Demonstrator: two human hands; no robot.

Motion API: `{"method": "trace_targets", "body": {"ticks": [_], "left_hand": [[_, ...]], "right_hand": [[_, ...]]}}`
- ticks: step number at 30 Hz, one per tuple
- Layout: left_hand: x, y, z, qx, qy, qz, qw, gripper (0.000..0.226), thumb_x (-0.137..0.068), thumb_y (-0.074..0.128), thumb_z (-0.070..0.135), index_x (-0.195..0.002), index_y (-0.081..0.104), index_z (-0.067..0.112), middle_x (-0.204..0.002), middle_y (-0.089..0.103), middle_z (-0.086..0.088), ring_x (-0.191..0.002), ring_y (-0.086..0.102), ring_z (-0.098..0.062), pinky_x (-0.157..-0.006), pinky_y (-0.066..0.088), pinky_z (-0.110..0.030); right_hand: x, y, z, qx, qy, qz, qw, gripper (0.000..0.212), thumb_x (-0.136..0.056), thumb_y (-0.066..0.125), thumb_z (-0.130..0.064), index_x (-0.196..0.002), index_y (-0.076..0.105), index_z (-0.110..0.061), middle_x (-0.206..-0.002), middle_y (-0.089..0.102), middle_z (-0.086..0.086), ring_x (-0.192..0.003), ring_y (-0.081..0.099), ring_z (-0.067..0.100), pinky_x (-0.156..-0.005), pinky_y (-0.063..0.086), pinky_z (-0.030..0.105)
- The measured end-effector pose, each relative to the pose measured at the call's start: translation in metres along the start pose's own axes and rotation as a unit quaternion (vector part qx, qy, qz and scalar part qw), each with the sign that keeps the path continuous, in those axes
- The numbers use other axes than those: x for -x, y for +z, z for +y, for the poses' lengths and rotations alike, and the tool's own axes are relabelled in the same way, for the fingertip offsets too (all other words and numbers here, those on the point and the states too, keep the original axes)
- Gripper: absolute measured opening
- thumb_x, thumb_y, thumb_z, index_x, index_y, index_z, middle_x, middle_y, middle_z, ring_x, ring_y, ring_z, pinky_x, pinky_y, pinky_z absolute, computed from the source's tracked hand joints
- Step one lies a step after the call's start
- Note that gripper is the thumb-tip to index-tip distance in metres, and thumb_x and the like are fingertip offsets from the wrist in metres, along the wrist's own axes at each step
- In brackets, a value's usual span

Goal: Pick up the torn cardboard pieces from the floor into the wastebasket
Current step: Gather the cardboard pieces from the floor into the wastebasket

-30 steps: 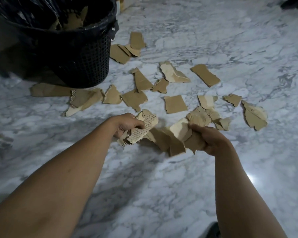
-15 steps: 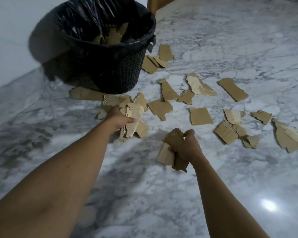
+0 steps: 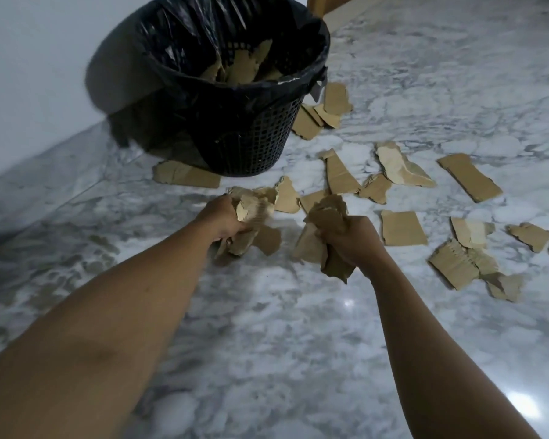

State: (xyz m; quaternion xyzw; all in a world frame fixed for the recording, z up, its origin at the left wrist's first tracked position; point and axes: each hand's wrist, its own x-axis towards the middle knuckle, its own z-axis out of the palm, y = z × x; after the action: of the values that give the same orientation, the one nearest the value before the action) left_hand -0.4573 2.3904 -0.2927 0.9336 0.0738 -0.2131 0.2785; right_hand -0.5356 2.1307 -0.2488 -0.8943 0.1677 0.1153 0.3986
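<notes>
You have a bunch of torn cardboard pieces (image 3: 251, 213) in your left hand (image 3: 224, 218) and another bunch (image 3: 322, 236) in your right hand (image 3: 352, 240), fingers clenched tight around each. More pieces (image 3: 401, 228) lie scattered on the marble floor (image 3: 298, 327) ahead and to the right (one partly under the basket). The black wastebasket (image 3: 244, 137), lined with a bag, stands ahead by the wall (image 3: 29, 74), some cardboard inside.

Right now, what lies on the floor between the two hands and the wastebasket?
In the head view, loose cardboard pieces lie on the marble floor between the left hand, the right hand and the wastebasket; one flat piece touches its base.
</notes>
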Motion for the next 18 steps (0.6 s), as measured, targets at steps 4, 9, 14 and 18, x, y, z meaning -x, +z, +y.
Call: {"method": "trace_targets", "body": {"ticks": [4,9,14,18], "left_hand": [[-0.003,0.003,-0.001,-0.07,-0.041,-0.003,0.997,0.086,-0.076,0.081,0.039,-0.142,0.035,0.01,-0.148,0.039,-0.022,-0.125,0.05,-0.038,-0.086,0.046,-0.037],[-0.008,-0.001,0.007,-0.124,-0.051,0.006,0.991,0.079,-0.089,0.067,0.029,-0.151,0.021,0.017,-0.159,0.014,-0.014,-0.134,0.041,-0.039,-0.102,0.043,-0.047],[-0.009,-0.004,0.023,-0.141,-0.078,-0.027,0.987,0.103,-0.082,0.076,0.022,-0.156,0.005,0.015,-0.155,0.026,-0.014,-0.135,0.041,-0.037,-0.1,0.043,-0.045],[-0.006,-0.007,0.025,-0.146,-0.097,-0.056,0.983,0.078,-0.077,0.078,0.02,-0.143,0.039,0.003,-0.135,0.052,-0.017,-0.114,0.06,-0.032,-0.079,0.052,-0.034]], "right_hand": [[-0.031,0.017,-0.029,0.052,-0.04,-0.027,0.997,0.028,-0.084,0.076,-0.024,-0.1,0.074,-0.001,-0.094,0.072,0.014,-0.091,0.067,0.032,-0.077,0.055,0.041],[-0.07,0.039,-0.052,0.116,-0.01,-0.058,0.992,0.036,-0.083,0.074,-0.034,-0.105,0.068,-0.006,-0.094,0.068,0.009,-0.079,0.063,0.025,-0.059,0.046,0.029],[-0.091,0.057,-0.068,0.213,-0.037,-0.054,0.975,0.047,-0.087,0.062,-0.039,-0.123,0.062,-0.008,-0.12,0.06,0.015,-0.12,0.05,0.035,-0.104,0.036,0.043],[-0.098,0.064,-0.072,0.281,-0.054,-0.072,0.955,0.031,-0.083,0.057,-0.038,-0.105,0.054,-0.018,-0.101,0.058,0.008,-0.117,0.051,0.036,-0.105,0.032,0.049]]}}
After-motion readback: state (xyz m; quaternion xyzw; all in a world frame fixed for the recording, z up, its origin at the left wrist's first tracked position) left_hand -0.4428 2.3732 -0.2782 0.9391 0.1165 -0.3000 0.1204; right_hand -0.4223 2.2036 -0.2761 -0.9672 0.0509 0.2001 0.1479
